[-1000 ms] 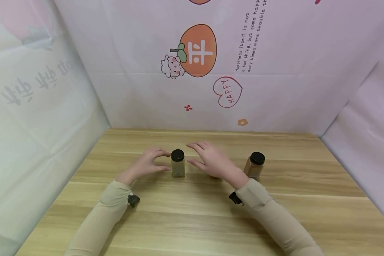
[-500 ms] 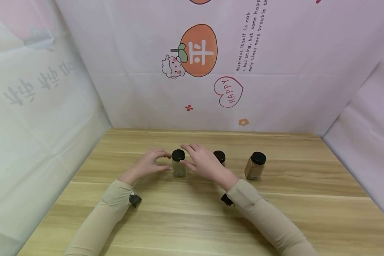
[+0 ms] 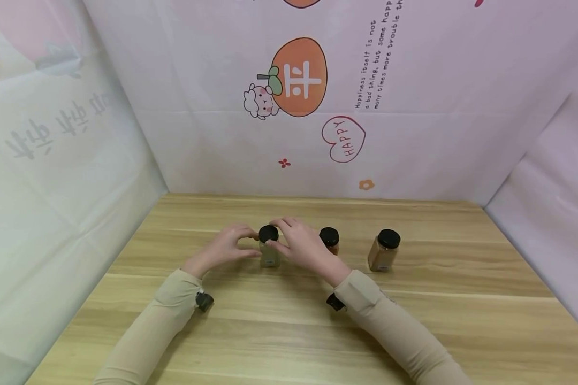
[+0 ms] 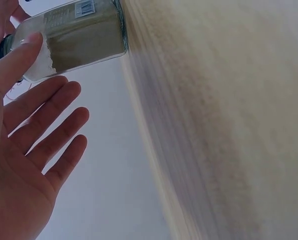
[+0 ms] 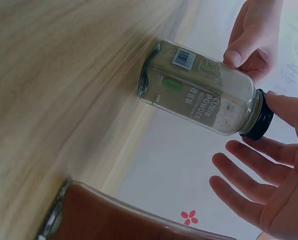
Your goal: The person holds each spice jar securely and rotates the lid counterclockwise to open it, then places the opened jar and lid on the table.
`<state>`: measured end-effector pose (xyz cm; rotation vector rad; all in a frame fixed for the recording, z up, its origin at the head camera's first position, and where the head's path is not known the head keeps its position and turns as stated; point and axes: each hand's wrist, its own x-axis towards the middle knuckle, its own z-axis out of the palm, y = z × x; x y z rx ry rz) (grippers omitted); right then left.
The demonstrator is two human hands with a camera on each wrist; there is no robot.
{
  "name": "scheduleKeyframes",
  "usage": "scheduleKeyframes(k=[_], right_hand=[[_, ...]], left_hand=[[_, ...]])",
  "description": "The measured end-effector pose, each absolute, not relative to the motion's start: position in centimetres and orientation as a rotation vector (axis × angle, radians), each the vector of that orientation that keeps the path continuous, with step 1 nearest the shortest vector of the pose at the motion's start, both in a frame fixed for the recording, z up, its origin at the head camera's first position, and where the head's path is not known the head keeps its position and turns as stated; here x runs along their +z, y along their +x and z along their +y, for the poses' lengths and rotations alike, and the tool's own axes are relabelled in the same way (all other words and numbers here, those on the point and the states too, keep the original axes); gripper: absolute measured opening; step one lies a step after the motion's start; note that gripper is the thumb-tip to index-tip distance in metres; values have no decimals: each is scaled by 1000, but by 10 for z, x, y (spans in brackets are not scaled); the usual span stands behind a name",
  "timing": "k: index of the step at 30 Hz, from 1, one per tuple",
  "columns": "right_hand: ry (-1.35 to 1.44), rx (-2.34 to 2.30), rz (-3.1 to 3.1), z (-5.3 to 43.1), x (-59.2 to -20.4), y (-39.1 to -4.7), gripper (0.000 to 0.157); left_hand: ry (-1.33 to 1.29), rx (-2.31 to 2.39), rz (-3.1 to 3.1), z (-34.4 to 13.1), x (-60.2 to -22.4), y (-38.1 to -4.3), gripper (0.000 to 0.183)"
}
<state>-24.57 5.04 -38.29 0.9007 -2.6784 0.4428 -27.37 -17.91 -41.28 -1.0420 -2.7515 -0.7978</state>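
Observation:
A glass jar of cumin powder (image 5: 193, 95) with a black lid stands upright on the wooden table (image 3: 279, 331), between both hands. The right hand (image 3: 301, 243) pinches its lid (image 5: 258, 117), thumb in front and index finger behind; its other fingers spread loosely in the right wrist view. The left hand (image 3: 223, 248) is at the jar's left side, thumb and index fingertip right by the glass. In the left wrist view its thumb (image 4: 21, 57) overlaps the jar near the neck, and its other fingers (image 4: 64, 130) stretch out relaxed below.
Right of the cumin jar, a jar of reddish-brown powder (image 3: 334, 249) with a black lid is partly hidden by the right hand. Farther right stands another black-lidded jar of brown powder (image 3: 382, 258). A printed white cloth (image 3: 212, 155) forms walls around the table's back and sides.
The right hand has moved left from beside the cumin jar onto its lid, uncovering the jars to its right. The left hand has hardly moved.

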Motion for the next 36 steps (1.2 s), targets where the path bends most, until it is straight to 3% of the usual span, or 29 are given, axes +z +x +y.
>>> scheduleKeyframes(k=[36], right_hand=[[908,696,-2636,47,-385,-250,42]], left_hand=[[-1064,-847,-2769,-177,-413,-276,35]])
